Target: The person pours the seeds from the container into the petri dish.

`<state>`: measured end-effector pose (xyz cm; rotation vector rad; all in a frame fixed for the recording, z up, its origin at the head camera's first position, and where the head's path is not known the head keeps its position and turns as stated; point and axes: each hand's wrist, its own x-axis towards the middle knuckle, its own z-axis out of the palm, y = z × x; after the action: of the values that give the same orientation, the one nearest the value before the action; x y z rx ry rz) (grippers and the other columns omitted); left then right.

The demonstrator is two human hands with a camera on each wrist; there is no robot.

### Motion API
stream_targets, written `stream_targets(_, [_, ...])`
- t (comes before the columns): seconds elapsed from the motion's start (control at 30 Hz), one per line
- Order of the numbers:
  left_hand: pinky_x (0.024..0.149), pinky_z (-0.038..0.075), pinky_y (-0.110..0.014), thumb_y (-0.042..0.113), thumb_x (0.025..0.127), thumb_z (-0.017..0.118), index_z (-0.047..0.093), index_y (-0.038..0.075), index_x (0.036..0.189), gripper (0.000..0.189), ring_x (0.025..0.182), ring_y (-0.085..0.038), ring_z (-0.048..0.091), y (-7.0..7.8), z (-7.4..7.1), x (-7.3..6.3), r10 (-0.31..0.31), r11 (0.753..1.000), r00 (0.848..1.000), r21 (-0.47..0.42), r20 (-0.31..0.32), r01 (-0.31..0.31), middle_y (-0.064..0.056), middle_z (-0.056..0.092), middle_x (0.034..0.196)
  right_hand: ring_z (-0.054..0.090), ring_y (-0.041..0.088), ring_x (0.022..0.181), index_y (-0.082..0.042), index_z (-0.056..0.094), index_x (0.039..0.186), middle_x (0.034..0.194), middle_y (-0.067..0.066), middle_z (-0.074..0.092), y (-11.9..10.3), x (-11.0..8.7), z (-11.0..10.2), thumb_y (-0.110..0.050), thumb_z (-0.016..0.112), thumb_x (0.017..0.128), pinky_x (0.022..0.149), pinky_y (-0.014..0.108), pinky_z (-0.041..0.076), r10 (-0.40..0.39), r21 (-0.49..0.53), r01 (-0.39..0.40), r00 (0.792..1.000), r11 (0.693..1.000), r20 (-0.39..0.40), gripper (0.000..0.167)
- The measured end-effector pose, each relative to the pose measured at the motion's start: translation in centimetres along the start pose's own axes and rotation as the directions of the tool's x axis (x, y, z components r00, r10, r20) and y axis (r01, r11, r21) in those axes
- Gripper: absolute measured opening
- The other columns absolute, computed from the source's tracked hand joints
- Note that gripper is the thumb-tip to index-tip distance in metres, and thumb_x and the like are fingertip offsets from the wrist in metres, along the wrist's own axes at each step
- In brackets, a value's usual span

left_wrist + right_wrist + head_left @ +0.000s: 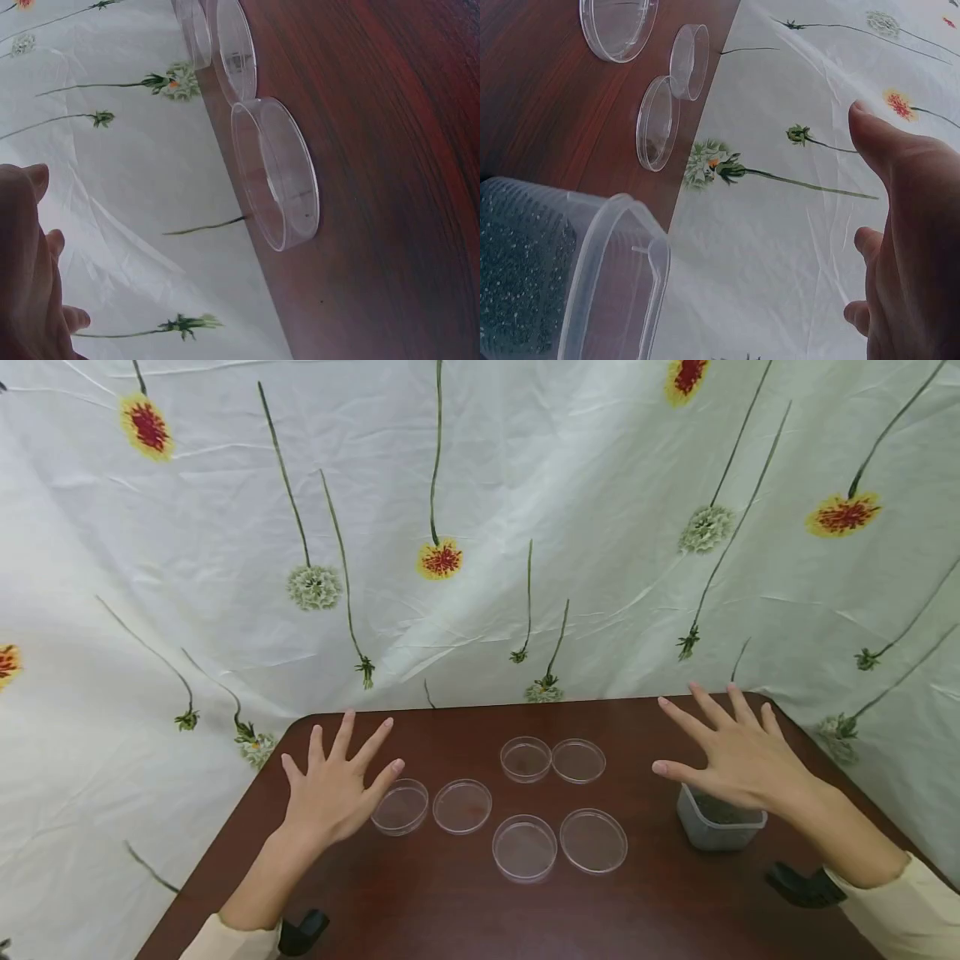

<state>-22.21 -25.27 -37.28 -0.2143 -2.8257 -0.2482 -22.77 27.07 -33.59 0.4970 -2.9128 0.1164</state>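
My left hand (327, 793) is held in the air with its fingers spread, nearest to a clear petri dish (400, 808) at the left of the table. A second round clear dish (462, 807) lies just right of that one. Over on the right, my right hand (746, 760) hovers with fingers apart above a translucent plastic tub (720, 835), hiding part of it. Dark, speckled grains (525, 270) partly fill the tub in the right wrist view. Neither hand holds anything.
Two round dishes, one (526, 760) beside another (578, 761), lie toward the back. A larger pair, a dish (524, 850) and a flat round piece (593, 842), lies nearer. Behind the dark wooden table (435, 910) hangs a white flowered cloth (480, 635).
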Motion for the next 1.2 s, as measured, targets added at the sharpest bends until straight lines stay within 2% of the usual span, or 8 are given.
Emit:
stream_targets(0.2, [0.103,0.005,-0.086,0.072,0.101,0.038,0.027,0.038,0.165,0.073,0.148,-0.058,0.012,-0.9,0.8,0.1,0.009,0.998,1.000,-0.057,0.012,-0.008,-0.017,0.012,0.171,0.009,0.061,0.147,-0.031,0.020,0.167,0.171,0.017,0.013,1.2,-1.0,0.6,-0.075,0.055,0.093,0.104,0.084,0.008,-0.004,0.027,0.004,1.000,1.000,-0.012,0.093])
stream_targets(0.33, [0.104,0.016,-0.083,0.067,0.100,0.051,0.026,0.034,0.165,0.077,0.149,-0.053,0.017,-2.2,1.8,0.6,0.066,0.979,0.997,-0.196,0.027,-0.059,-0.018,0.018,0.169,0.009,0.061,0.147,-0.029,0.022,0.167,0.170,0.019,0.015,2.2,-1.7,1.2,-0.068,0.060,0.095,0.103,0.084,0.010,-0.012,0.113,0.013,1.000,0.994,-0.005,0.091])
stream_targets(0.4, [0.106,0.021,-0.079,0.062,0.099,0.059,0.025,0.030,0.166,0.082,0.150,-0.050,0.018,-3.1,2.5,1.0,0.111,0.950,0.993,-0.299,0.048,-0.092,-0.019,0.019,0.168,0.009,0.062,0.146,-0.026,0.025,0.166,0.168,0.022,0.018,2.7,-2.0,1.5,-0.062,0.063,0.096,0.103,0.083,0.012,-0.035,0.180,0.035,0.999,0.983,0.000,0.087])
stream_targets(0.5, [0.109,0.027,-0.072,0.052,0.095,0.071,0.025,0.020,0.166,0.091,0.150,-0.046,0.024,-4.7,3.5,1.4,0.163,0.887,0.983,-0.449,0.088,-0.107,-0.020,0.025,0.166,0.011,0.063,0.145,-0.021,0.032,0.164,0.165,0.026,0.022,3.6,-2.3,2.1,-0.050,0.068,0.098,0.103,0.082,0.016,-0.089,0.295,0.085,0.996,0.952,0.002,0.081])
stream_targets(0.63, [0.109,0.033,-0.067,0.040,0.091,0.080,0.025,0.012,0.164,0.096,0.145,-0.047,0.033,-6.6,4.7,1.3,0.165,0.796,0.970,-0.604,0.178,-0.024,-0.023,0.037,0.159,0.025,0.059,0.143,-0.014,0.038,0.160,0.161,0.026,0.031,4.9,-2.6,3.2,-0.039,0.072,0.097,0.100,0.078,0.026,-0.135,0.385,0.126,0.991,0.914,-0.005,0.076])
stream_targets(0.8, [0.107,0.041,-0.062,0.027,0.088,0.085,0.034,0.002,0.160,0.091,0.143,-0.047,0.038,-7.8,5.8,0.7,0.190,0.696,0.945,-0.716,0.264,0.060,-0.024,0.046,0.153,0.034,0.055,0.140,-0.010,0.036,0.160,0.158,0.025,0.036,6.5,-3.3,4.7,-0.032,0.073,0.098,0.096,0.074,0.035,-0.120,0.478,0.094,0.992,0.873,0.025,0.075])
stream_targets(1.0, [0.110,0.036,-0.063,0.020,0.087,0.086,0.037,-0.001,0.158,0.089,0.145,-0.044,0.037,-8.4,6.7,0.5,0.249,0.642,0.924,-0.763,0.291,0.067,-0.021,0.048,0.153,0.036,0.058,0.137,-0.009,0.024,0.165,0.158,0.027,0.033,7.5,-3.8,6.2,-0.021,0.071,0.099,0.092,0.075,0.039,-0.140,0.636,0.053,0.986,0.770,0.088,0.082])
stream_targets(1.2, [0.114,0.027,-0.065,0.016,0.087,0.085,0.035,0.001,0.159,0.090,0.148,-0.045,0.031,-9.3,6.8,0.5,0.275,0.602,0.891,-0.787,0.362,0.134,-0.020,0.043,0.157,0.034,0.063,0.136,-0.019,0.003,0.168,0.157,0.032,0.028,7.9,-3.4,7.4,-0.008,0.072,0.097,0.086,0.039,0.055,-0.190,0.794,0.002,0.971,0.608,0.144,0.099])
